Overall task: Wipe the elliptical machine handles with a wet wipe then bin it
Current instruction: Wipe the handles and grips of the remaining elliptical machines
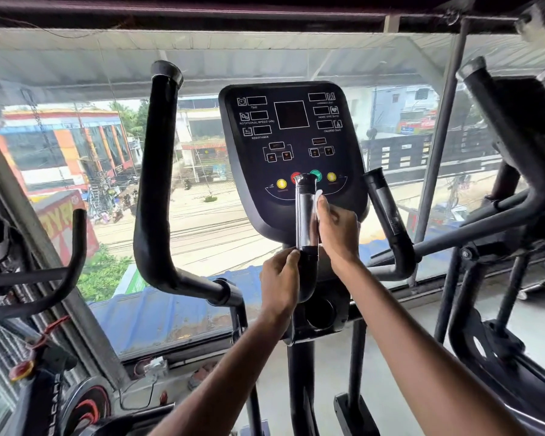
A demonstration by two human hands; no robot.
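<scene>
Right hand (335, 229), wipe (318, 196) beneath it, on handle (304, 212)

Bright daylight through window (202, 221) — handle (303, 215) gleams, edges bowed.

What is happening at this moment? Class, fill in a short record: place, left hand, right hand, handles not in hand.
Place: elliptical machine, facing its console
Left hand: grips chrome handle at its black base
Right hand: holds wet wipe against that handle
Not in hand: long left handle, short right handle
</scene>
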